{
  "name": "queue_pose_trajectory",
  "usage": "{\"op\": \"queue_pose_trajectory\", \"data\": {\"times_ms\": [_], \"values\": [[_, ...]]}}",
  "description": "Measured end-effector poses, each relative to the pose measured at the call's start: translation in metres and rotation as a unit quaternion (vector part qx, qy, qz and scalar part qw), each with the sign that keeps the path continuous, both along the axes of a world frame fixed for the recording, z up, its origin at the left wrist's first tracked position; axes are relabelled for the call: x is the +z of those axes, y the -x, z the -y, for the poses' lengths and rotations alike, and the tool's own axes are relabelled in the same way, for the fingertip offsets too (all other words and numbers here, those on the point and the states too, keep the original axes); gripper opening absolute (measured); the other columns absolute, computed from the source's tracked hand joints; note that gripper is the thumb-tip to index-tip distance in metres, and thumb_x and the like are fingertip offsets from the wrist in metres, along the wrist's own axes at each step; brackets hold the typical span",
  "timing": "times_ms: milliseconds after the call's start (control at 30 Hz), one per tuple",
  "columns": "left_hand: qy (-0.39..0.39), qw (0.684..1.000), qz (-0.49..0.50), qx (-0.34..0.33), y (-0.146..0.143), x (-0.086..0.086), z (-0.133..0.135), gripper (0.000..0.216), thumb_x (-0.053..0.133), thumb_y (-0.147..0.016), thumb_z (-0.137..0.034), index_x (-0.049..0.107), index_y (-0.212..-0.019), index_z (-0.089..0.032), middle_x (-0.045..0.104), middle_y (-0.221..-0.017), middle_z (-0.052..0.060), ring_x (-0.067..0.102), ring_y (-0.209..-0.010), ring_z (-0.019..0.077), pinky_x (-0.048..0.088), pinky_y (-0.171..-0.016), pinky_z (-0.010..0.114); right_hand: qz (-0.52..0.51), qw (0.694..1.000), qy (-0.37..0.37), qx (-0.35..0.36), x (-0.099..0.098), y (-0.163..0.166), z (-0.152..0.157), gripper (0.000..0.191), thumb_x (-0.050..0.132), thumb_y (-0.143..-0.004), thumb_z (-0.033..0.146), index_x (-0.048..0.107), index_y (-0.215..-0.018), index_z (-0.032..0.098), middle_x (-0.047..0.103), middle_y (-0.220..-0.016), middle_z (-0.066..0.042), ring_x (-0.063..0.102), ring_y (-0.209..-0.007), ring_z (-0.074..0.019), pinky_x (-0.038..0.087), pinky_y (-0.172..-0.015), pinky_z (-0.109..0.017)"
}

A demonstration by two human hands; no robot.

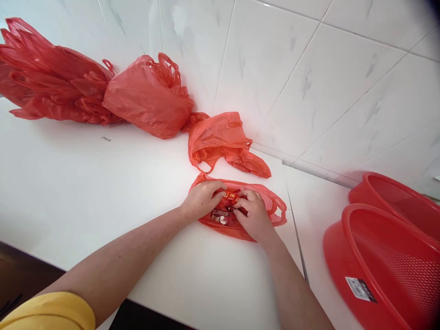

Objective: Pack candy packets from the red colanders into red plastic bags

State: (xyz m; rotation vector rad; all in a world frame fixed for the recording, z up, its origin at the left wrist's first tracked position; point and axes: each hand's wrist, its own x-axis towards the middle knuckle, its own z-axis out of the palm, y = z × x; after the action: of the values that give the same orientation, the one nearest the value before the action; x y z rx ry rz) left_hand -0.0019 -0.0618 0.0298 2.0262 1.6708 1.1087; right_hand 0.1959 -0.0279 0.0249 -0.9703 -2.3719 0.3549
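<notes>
A red plastic bag [240, 233] lies on the white table with its mouth open between my hands. Inside are small wrapped snack packets: a red packet with yellow lettering [229, 196] and a darker maroon packet with white print [222, 217]. My left hand [205, 198] reaches over the bag's left side, its thumb and fingers closed at the left end of the red packet. From the right, my right hand [253, 211] has its fingers curled round the other end of the packets. Its fingertips partly cover what they grip.
Behind the bag lies another red plastic bag [220, 133], crumpled, with a fuller red bag [147, 98] and a heap of red bags [58, 82] along the tiled wall [275, 68]. Two red plastic baskets [357, 256] stand at the right. A seam [296, 229] crosses the tabletop beside them.
</notes>
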Motion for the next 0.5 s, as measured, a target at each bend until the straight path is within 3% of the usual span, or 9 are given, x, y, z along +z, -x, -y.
{"op": "queue_pose_trajectory", "data": {"times_ms": [300,400,500], "values": [[0.003,1.000,-0.002,0.000,0.000,0.003,0.001,0.019,0.046,-0.086,-0.022,0.064,-0.091,-0.022,0.070,-0.092,-0.001,0.063,-0.086,0.0171,0.048,-0.078,0.029,0.007,0.998,-0.059,-0.027,-0.003,0.001,0.002,0.010,0.062,-0.075,0.017,0.067,-0.081,0.024,0.056,-0.106,-0.006,0.049,-0.107,-0.0264,0.043,-0.091,-0.046],[-0.001,1.000,0.002,0.000,0.000,0.002,0.000,0.019,0.046,-0.085,-0.022,0.064,-0.093,-0.021,0.070,-0.094,0.000,0.063,-0.088,0.0176,0.048,-0.079,0.030,0.001,0.994,-0.102,-0.042,-0.001,0.003,0.006,0.014,0.064,-0.076,0.024,0.069,-0.090,0.025,0.055,-0.111,-0.008,0.048,-0.111,-0.0281,0.041,-0.095,-0.048],[-0.005,1.000,0.002,0.000,0.001,0.002,-0.001,0.020,0.046,-0.085,-0.021,0.064,-0.093,-0.021,0.070,-0.094,0.000,0.063,-0.088,0.0179,0.048,-0.079,0.030,0.005,0.992,-0.118,-0.031,0.002,0.008,0.012,0.010,0.066,-0.077,0.029,0.071,-0.085,0.025,0.055,-0.115,-0.007,0.045,-0.118,-0.0293,0.037,-0.100,-0.049]]}}
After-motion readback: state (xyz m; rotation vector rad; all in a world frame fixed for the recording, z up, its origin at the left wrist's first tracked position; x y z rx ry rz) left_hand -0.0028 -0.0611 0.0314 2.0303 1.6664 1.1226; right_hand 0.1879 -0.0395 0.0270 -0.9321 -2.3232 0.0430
